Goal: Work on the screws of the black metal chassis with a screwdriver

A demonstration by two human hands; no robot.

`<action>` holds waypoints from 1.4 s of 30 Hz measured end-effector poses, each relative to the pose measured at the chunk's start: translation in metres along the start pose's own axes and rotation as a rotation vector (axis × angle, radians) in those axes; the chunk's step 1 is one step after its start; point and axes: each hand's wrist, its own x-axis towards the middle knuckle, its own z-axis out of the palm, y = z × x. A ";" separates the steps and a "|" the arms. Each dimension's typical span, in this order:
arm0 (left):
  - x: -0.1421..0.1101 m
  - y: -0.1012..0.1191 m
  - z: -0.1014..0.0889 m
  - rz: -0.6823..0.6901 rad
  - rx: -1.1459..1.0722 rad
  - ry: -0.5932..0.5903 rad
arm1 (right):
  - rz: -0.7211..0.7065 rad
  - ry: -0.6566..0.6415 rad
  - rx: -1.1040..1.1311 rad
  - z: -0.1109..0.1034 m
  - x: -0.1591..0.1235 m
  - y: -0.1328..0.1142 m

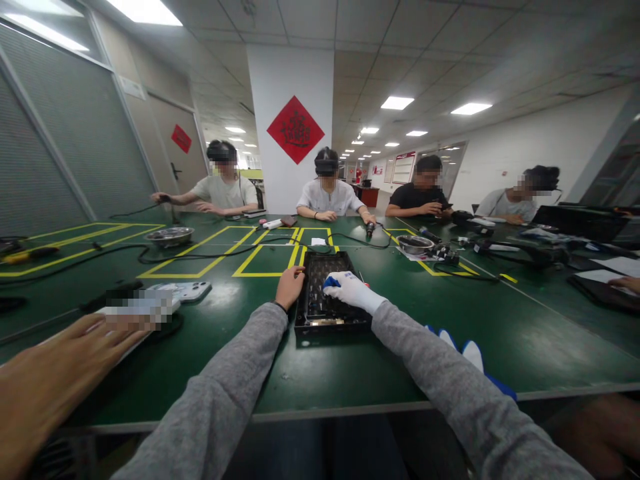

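Observation:
A black tray [350, 327] lies on the table in front of me, with rows of small dark parts or pockets inside, too small to tell apart. My left hand [290, 287] is bare. Its fingers are curled over the tray's left edge. Over the middle of the tray is my right hand [347, 291], in a white glove with blue fingertips. Those fingers are bent and pressed together, pointing left; whatever they hold is hidden. A thin tool-like piece with a red end [367, 285] shows just right of the tray, partly covered by the glove.
White-and-blue gloves [473, 355] lie right of my forearm. A co-worker's hand [95, 347] rests near a phone [194, 291] on the left. Metal bowls [170, 237] and black cables stand or run across the green table [260, 313]. Several people sit opposite.

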 end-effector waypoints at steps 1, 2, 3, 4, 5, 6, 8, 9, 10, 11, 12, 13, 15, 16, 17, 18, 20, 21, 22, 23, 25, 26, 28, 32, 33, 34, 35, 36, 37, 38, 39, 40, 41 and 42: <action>-0.001 0.001 -0.001 -0.006 0.009 0.022 | 0.004 0.004 0.019 0.000 0.000 0.000; -0.002 0.002 -0.002 -0.011 0.021 0.051 | 0.003 0.009 0.041 0.000 0.001 0.001; -0.003 0.004 -0.004 -0.011 0.036 0.083 | 0.001 0.014 0.065 0.001 0.001 0.002; -0.004 0.006 -0.005 -0.006 0.051 0.112 | -0.002 0.020 0.087 0.001 0.001 0.002; -0.005 0.009 -0.007 0.002 0.062 0.136 | -0.003 0.029 0.108 0.002 0.002 0.004; -0.006 0.012 -0.009 0.017 0.065 0.148 | -0.004 0.039 0.127 0.003 0.002 0.005; -0.009 0.021 -0.012 0.052 0.038 0.125 | -0.006 0.060 0.161 0.004 0.003 0.007; -0.010 0.026 -0.013 0.079 0.014 0.097 | -0.008 0.077 0.177 0.005 0.003 0.008; -0.012 0.030 -0.014 0.113 -0.009 0.066 | -0.012 0.096 0.191 0.005 0.004 0.009; -0.014 0.034 -0.014 0.152 -0.025 0.037 | -0.019 0.112 0.200 0.005 0.004 0.009; -0.015 0.038 -0.015 0.189 -0.032 0.015 | -0.025 0.125 0.204 0.005 0.004 0.009; -0.017 0.041 -0.015 0.221 -0.030 -0.001 | -0.028 0.136 0.203 0.005 0.004 0.009; -0.019 0.045 -0.015 0.260 -0.016 -0.022 | -0.031 0.145 0.190 0.003 0.003 0.008; -0.020 0.046 -0.015 0.270 -0.012 -0.035 | -0.029 0.148 0.182 0.003 0.003 0.008; -0.021 0.047 -0.015 0.276 -0.016 -0.057 | -0.024 0.149 0.173 0.002 0.003 0.007; -0.021 0.047 -0.015 0.282 -0.028 -0.087 | -0.017 0.150 0.165 0.001 0.003 0.007; -0.020 0.047 -0.014 0.289 -0.071 -0.155 | -0.002 0.156 0.155 0.001 0.003 0.007; -0.020 0.046 -0.014 0.292 -0.094 -0.185 | 0.004 0.163 0.153 0.001 0.003 0.007; -0.020 0.046 -0.013 0.294 -0.114 -0.208 | 0.004 0.171 0.152 0.001 0.003 0.007; -0.019 0.045 -0.013 0.297 -0.129 -0.220 | 0.001 0.180 0.153 0.001 0.003 0.007; -0.019 0.044 -0.013 0.303 -0.141 -0.232 | -0.012 0.182 0.150 0.001 0.002 0.007; -0.019 0.044 -0.012 0.308 -0.143 -0.239 | -0.015 0.177 0.143 0.001 0.002 0.007; -0.019 0.044 -0.013 0.316 -0.150 -0.260 | -0.007 0.159 0.123 0.001 0.002 0.007; -0.020 0.045 -0.013 0.311 -0.141 -0.297 | 0.013 0.164 0.125 0.000 0.003 0.007; -0.020 0.045 -0.013 0.308 -0.133 -0.301 | 0.017 0.170 0.136 0.000 0.003 0.007; -0.020 0.045 -0.013 0.308 -0.129 -0.304 | 0.020 0.176 0.148 0.000 0.004 0.007; -0.020 0.045 -0.013 0.309 -0.130 -0.308 | 0.022 0.177 0.159 0.000 0.004 0.007; -0.019 0.044 -0.013 0.309 -0.137 -0.312 | 0.024 0.176 0.168 0.000 0.004 0.007; -0.019 0.044 -0.013 0.311 -0.148 -0.316 | 0.025 0.174 0.176 0.000 0.004 0.006; -0.019 0.043 -0.012 0.313 -0.159 -0.323 | 0.026 0.172 0.181 -0.001 0.004 0.006; -0.018 0.043 -0.012 0.316 -0.166 -0.331 | 0.026 0.166 0.184 -0.001 0.004 0.006; -0.018 0.042 -0.012 0.318 -0.170 -0.339 | 0.026 0.161 0.185 -0.001 0.004 0.006; -0.018 0.042 -0.011 0.319 -0.171 -0.346 | 0.025 0.155 0.185 -0.001 0.004 0.005; -0.018 0.042 -0.011 0.318 -0.170 -0.350 | 0.022 0.151 0.188 -0.001 0.003 0.005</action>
